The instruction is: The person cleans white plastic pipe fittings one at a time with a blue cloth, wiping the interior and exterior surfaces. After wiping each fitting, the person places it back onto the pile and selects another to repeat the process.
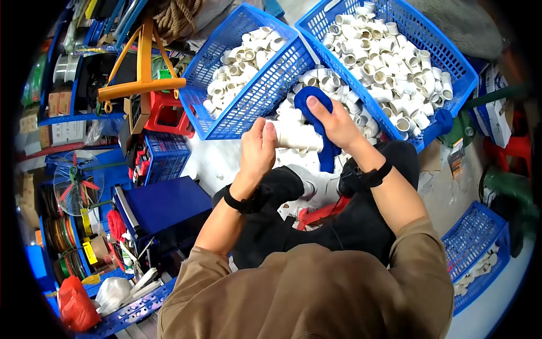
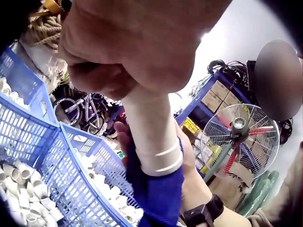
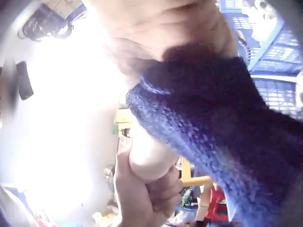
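In the head view my left hand (image 1: 258, 148) grips one end of a white plastic pipe fitting (image 1: 296, 137), held over the floor between two crates. My right hand (image 1: 341, 125) holds a blue cloth (image 1: 310, 104), thumb on top, against the other end of the fitting. The left wrist view shows the collared open end of the fitting (image 2: 158, 142) lying against the cloth (image 2: 161, 194). Seen from the right wrist, the cloth (image 3: 203, 127) hangs from the right hand (image 3: 170, 33) and covers part of the fitting (image 3: 151, 161); the left fingers wrap its rounded end.
Blue crates of white fittings stand ahead, one at left (image 1: 248, 85) and a larger one at right (image 1: 389, 73). More fittings (image 1: 288, 113) are heaped between them. A red stool (image 1: 169, 113), a dark blue box (image 1: 166, 209) and a fan (image 1: 79, 183) are at left.
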### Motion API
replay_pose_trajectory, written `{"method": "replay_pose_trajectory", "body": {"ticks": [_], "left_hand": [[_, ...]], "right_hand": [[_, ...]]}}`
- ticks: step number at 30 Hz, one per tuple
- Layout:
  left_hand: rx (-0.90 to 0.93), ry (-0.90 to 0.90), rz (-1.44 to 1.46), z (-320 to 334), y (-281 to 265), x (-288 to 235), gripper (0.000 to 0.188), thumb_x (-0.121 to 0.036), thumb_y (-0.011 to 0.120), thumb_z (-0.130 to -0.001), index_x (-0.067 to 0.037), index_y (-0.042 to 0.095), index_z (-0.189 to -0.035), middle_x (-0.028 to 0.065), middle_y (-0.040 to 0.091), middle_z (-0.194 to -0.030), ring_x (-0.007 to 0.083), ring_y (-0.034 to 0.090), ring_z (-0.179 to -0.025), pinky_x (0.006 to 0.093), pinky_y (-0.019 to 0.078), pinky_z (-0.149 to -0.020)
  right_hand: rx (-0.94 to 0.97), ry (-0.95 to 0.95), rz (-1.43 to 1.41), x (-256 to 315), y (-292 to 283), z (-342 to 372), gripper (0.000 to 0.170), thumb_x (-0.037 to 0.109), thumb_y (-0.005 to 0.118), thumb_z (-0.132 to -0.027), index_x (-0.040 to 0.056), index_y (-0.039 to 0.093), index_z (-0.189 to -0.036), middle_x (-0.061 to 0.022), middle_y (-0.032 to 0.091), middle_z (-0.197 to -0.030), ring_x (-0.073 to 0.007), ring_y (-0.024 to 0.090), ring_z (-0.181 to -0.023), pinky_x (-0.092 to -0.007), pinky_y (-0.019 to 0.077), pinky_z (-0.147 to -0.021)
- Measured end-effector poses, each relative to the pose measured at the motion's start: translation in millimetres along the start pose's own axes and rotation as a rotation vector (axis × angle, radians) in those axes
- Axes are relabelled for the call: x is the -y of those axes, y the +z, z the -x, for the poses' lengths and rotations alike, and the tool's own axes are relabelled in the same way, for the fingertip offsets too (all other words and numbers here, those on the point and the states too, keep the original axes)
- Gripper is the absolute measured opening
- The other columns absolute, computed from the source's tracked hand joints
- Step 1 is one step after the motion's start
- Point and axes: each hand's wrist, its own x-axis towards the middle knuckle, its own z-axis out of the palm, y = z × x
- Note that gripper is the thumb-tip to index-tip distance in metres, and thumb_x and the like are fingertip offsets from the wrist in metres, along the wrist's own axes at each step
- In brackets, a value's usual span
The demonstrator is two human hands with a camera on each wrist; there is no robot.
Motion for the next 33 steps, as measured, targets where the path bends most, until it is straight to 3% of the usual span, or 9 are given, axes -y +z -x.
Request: {"method": "replay_pose_trajectory", "body": {"ticks": [1,4,6,11,16,23,25,28,33], "left_hand": [[0.003,0.008,-0.004,-1,-1,-3,0.047,-0.037,0.044,-0.103,0.001,0.051,-0.077,0.0146,0.048,-0.054,0.0219,0.048,-0.05,0.0411,0.0389,-0.052],[0.23,-0.116,0.168,-5,-13,-1,0.049,-0.042,0.042,-0.103,-0.001,0.058,-0.083,0.011,0.061,-0.068,0.0204,0.059,-0.058,0.0366,0.0429,-0.054],[0.311,-0.511,0.689,-4,-17,-6,0.051,-0.048,0.04,-0.101,-0.004,0.065,-0.097,0.0087,0.069,-0.085,0.0201,0.068,-0.071,0.0338,0.0527,-0.062],[0.538,-0.877,1.067,1,-42,-26,0.055,-0.049,0.053,-0.095,0.001,0.065,-0.113,0.0135,0.072,-0.097,0.0227,0.072,-0.081,0.0342,0.0595,-0.072],[0.549,-0.959,1.115,9,-45,-29,0.041,-0.037,0.058,-0.096,-0.001,0.064,-0.112,0.0126,0.072,-0.096,0.0231,0.072,-0.079,0.0339,0.0599,-0.07],[0.995,-1.2,1.405,16,-50,21,0.05,-0.05,0.061,-0.091,-0.003,0.066,-0.106,0.0127,0.07,-0.079,0.0224,0.067,-0.058,0.032,0.0555,-0.048],[0.748,-1.237,0.976,14,-46,0,0.073,-0.063,0.04,-0.094,0.007,0.06,-0.095,0.014,0.057,-0.069,0.0201,0.051,-0.047,0.0282,0.0359,-0.04],[0.891,-1.393,1.345,20,-45,22,0.074,-0.065,0.039,-0.094,0.006,0.059,-0.103,0.0149,0.058,-0.072,0.0209,0.052,-0.051,0.0284,0.0386,-0.043],[0.677,-1.177,0.989,19,-41,4,0.059,-0.055,0.046,-0.096,0.001,0.061,-0.108,0.0142,0.065,-0.085,0.0232,0.064,-0.064,0.032,0.0498,-0.051]], "right_hand": [[0.047,0.042,-0.092,7,-6,1,0.052,0.054,0.058,-0.097,0.0038,0.068,-0.088,0.0022,0.057,-0.072,-0.0089,0.049,-0.067,-0.0278,0.0395,-0.062],[0.111,-0.192,-0.07,25,-18,10,0.05,0.048,0.061,-0.096,-0.0002,0.067,-0.108,-0.0033,0.066,-0.087,-0.0124,0.06,-0.083,-0.0257,0.0478,-0.077],[0.153,-0.341,0.015,29,-27,16,0.048,0.042,0.068,-0.092,0.0016,0.065,-0.118,-0.008,0.068,-0.1,-0.0158,0.063,-0.093,-0.0284,0.0488,-0.086],[0.468,-0.665,0.157,55,-32,21,0.064,0.026,0.078,-0.073,0.0095,0.059,-0.132,-0.0121,0.066,-0.122,-0.029,0.064,-0.109,-0.0411,0.0493,-0.095],[0.607,-0.533,0.357,63,-27,32,0.1,0.055,0.086,-0.06,0.0083,0.051,-0.142,-0.0142,0.067,-0.122,-0.033,0.067,-0.102,-0.0396,0.0532,-0.088],[0.493,-0.565,1.059,73,-24,51,0.081,0.052,0.078,-0.07,0.0239,0.052,-0.142,-0.0096,0.061,-0.061,-0.0326,0.063,-0.057,-0.0415,0.0485,-0.054],[0.478,-0.6,1.047,73,-18,53,0.082,0.054,0.077,-0.072,0.0232,0.05,-0.143,-0.0109,0.062,-0.062,-0.0329,0.064,-0.058,-0.0419,0.0495,-0.054],[0.439,-0.737,1.011,57,-3,50,0.08,0.057,0.073,-0.077,0.0161,0.049,-0.141,-0.0111,0.061,-0.062,-0.0326,0.064,-0.057,-0.042,0.0497,-0.052],[0.436,-0.778,0.911,45,7,48,0.067,0.053,0.07,-0.082,0.009,0.052,-0.129,-0.0139,0.063,-0.066,-0.0323,0.065,-0.059,-0.0419,0.0497,-0.052]]}}
